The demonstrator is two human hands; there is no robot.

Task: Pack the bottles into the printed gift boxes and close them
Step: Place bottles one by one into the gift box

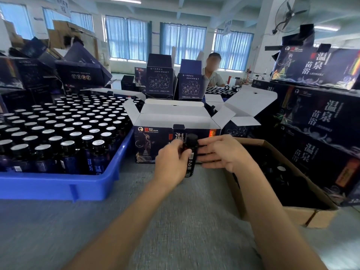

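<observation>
One bottle [191, 162] points cap-up, seemingly vertical, between both hands [172, 162] [222, 152].

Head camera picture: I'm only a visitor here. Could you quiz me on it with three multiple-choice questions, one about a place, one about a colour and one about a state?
1. Where does the tray of bottles stand?
A. To the left of the open gift box
B. To the right of it
C. Inside it

2. What colour is the tray?
A. Red
B. Blue
C. Green

3. What is the left hand doing?
A. Lying flat on the table
B. Gripping a bottle
C. Pulling down a flap

Answers:
1 A: the tray fills the left side, and the open gift box is at the centre beside it.
2 B: its walls are plainly blue.
3 B: its fingers curl round a dark bottle held upright in front of the box.
</observation>
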